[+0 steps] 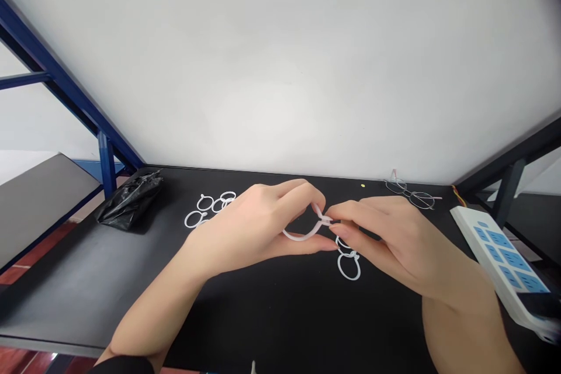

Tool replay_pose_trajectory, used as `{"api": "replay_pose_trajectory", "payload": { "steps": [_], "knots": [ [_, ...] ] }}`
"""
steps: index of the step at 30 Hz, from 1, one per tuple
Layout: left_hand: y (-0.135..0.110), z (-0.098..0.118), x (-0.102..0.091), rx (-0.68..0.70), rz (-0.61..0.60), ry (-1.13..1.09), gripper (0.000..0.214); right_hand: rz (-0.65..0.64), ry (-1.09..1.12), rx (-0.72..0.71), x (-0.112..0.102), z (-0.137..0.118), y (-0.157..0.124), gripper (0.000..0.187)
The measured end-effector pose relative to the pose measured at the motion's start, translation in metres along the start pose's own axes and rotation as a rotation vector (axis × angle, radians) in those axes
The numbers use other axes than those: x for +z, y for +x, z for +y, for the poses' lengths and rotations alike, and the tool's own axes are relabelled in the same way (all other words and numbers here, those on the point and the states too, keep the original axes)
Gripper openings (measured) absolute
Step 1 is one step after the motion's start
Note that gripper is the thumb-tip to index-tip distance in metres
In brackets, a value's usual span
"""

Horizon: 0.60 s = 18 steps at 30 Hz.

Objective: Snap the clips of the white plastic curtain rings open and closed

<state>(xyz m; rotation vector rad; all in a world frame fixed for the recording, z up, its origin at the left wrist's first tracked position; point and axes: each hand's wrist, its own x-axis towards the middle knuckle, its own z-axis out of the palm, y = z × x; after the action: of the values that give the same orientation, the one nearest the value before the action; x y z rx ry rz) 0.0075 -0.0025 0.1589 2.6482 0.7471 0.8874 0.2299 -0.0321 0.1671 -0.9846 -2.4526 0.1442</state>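
Observation:
Both my hands meet over the middle of a black table [131,280]. My left hand [263,222] pinches one end of a white plastic ring [302,235] that curves below its fingers. My right hand [381,228] pinches the ring's other end, fingertips touching those of the left. Just below the right hand's fingers lie a few white rings [349,263] on the table. Several more white rings [210,207] lie in a group behind the left hand.
A crumpled black plastic bag [131,201] lies at the far left of the table. Wire-framed glasses [412,193] rest by the white wall. A white power strip with blue sockets [504,257] sits at the right edge. A blue metal frame [105,158] stands at left.

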Motion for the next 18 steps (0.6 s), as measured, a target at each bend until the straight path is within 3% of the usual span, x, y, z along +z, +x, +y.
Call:
{"api": "replay_pose_trajectory", "payload": {
  "steps": [4, 18],
  "knots": [
    [0.0002, -0.0015, -0.0036, -0.040, -0.029, -0.074, 0.031, -0.042, 0.011, 0.046, 0.0011, -0.0018, -0.0018, 0.017],
    [0.0012, 0.0020, -0.0092, -0.073, -0.094, -0.146, 0.029, -0.013, -0.037, 0.021, 0.0033, -0.0089, -0.0008, 0.029]
  ]
}}
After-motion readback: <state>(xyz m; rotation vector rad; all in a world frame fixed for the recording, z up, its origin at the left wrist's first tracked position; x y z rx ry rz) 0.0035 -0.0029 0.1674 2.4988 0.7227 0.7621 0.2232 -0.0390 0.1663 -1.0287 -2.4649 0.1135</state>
